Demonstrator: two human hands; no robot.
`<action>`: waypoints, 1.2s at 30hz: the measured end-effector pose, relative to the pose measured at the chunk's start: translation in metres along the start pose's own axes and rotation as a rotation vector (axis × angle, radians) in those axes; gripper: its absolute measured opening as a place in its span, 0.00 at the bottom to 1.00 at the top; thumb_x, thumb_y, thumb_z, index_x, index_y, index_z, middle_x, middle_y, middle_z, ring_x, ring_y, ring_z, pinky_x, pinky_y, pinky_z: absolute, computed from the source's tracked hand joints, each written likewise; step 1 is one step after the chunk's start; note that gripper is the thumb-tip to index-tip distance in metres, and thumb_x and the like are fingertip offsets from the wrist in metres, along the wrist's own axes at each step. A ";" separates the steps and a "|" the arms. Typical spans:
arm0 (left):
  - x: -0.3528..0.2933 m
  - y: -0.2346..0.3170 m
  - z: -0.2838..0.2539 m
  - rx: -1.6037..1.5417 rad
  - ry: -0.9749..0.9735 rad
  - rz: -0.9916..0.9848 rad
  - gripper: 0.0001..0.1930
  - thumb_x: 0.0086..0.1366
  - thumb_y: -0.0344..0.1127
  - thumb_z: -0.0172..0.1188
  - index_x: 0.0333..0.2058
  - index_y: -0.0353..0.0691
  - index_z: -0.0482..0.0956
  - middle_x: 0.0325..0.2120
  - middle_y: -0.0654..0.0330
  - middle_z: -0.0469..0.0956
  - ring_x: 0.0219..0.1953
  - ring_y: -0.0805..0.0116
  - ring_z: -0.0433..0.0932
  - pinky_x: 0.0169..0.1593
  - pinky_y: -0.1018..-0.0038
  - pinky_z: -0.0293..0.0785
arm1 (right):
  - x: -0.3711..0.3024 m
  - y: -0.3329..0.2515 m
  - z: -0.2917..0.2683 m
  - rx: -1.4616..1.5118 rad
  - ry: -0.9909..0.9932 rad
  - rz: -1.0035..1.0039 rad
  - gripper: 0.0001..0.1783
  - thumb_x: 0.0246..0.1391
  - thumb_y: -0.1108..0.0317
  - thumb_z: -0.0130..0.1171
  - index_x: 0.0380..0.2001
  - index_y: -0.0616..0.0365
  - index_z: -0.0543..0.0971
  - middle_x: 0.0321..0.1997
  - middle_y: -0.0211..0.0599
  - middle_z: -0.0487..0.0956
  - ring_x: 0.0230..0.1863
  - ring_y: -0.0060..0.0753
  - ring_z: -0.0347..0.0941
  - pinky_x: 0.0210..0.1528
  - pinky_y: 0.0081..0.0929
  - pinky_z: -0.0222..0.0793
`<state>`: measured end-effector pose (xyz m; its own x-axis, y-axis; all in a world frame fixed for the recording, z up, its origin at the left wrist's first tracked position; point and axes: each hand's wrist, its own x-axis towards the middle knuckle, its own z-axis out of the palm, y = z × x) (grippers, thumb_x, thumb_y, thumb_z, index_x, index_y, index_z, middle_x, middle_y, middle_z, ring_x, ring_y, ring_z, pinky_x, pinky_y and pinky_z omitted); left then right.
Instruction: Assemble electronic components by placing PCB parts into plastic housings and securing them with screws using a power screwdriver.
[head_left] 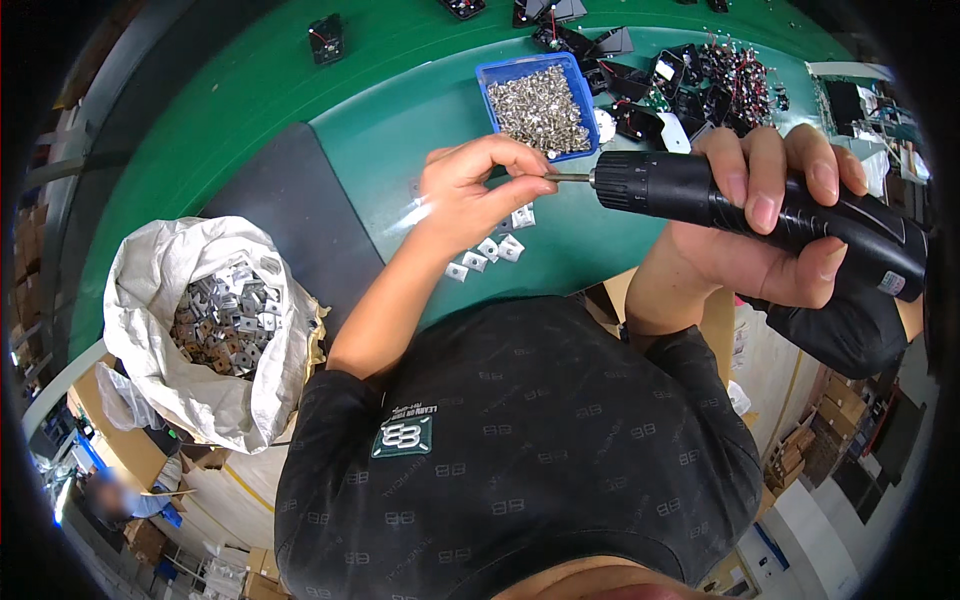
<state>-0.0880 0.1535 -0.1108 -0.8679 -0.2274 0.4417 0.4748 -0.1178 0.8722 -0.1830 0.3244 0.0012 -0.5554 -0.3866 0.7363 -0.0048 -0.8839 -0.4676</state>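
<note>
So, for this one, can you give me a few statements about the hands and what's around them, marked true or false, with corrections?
1. The right hand grips a black power screwdriver. True.
2. The blue tray is filled with red wires. False: it holds small shiny metal parts.
3. The left hand's thumb and finger are at the tip of the screwdriver's metal shaft. True.
4. The white sack is on the person's right. False: it is on the left, with metal pieces inside.
5. Several silver plates lie on the green work surface. True.
</note>
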 end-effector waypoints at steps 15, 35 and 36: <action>-0.006 0.018 0.007 0.010 0.003 0.139 0.09 0.51 0.20 0.68 0.31 0.32 0.77 0.30 0.53 0.81 0.32 0.68 0.80 0.37 0.76 0.77 | 0.000 -0.013 0.035 -0.053 0.162 -0.009 0.23 0.44 0.63 0.64 0.46 0.47 0.73 0.41 0.23 0.74 0.29 0.19 0.70 0.35 0.22 0.64; -0.045 0.039 0.058 0.439 0.076 0.376 0.09 0.50 0.25 0.69 0.32 0.35 0.81 0.28 0.58 0.82 0.30 0.63 0.80 0.35 0.71 0.76 | -0.026 -0.060 0.038 -0.151 -0.158 0.259 0.52 0.47 0.63 0.67 0.69 0.52 0.47 0.53 0.35 0.67 0.42 0.27 0.66 0.54 0.39 0.62; -0.049 0.036 0.060 0.464 0.076 0.422 0.09 0.51 0.28 0.69 0.31 0.37 0.81 0.27 0.60 0.81 0.30 0.65 0.79 0.35 0.71 0.75 | -0.029 -0.060 0.042 -0.155 -0.154 0.243 0.51 0.48 0.65 0.66 0.69 0.50 0.46 0.53 0.38 0.69 0.41 0.28 0.67 0.50 0.38 0.65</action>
<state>-0.0373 0.2180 -0.0879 -0.5984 -0.2333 0.7665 0.6464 0.4246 0.6339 -0.1321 0.3773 0.0283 -0.4237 -0.6269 0.6538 -0.0203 -0.7150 -0.6988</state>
